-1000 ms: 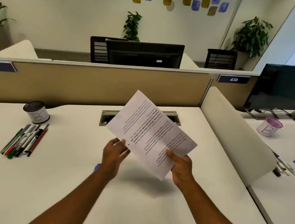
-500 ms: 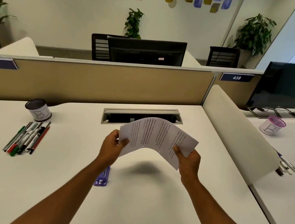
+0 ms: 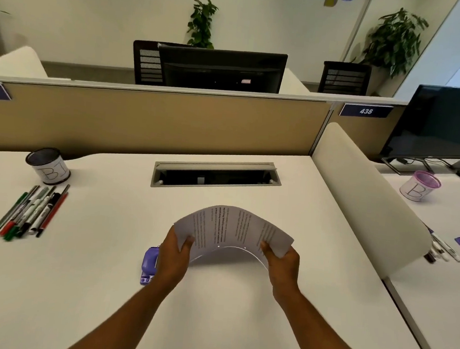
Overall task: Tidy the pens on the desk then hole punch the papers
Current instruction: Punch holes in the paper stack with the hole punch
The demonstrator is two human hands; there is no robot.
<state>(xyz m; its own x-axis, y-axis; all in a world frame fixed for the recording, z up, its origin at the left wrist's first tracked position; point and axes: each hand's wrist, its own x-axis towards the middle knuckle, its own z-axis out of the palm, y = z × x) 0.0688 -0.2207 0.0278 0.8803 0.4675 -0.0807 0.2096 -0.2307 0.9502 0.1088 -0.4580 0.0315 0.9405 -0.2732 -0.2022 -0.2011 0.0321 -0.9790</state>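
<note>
Both hands hold the papers [image 3: 232, 229] above the middle of the surface [image 3: 99, 288], the left hand [image 3: 174, 255] gripping the left edge with curled fingers and thumb, the right hand [image 3: 281, 261] pinching the right edge the same way, so that the sheets bow upward into an arch between them. Two small pale dots near the lower arched edge may be punched holes, though they are too small to be sure. Just beside the left hand lies the purple hole punch [image 3: 149, 263], mostly hidden behind that wrist, so its slot and lever cannot be read. Well apart to the left, the pens [image 3: 32, 209] lie in a rough bundle near the pen pot [image 3: 48, 165], not inside it, which suggests the tidying step may be unfinished. Squeezing the arch tighter could crease the sheets, and an uneven grip could let them slide out of alignment, leaving holes that do not match. How many sheets are held cannot be told, and the printed text is too blurred to read. Farther right, a divider [image 3: 367, 201] screens the neighbouring desk.
</note>
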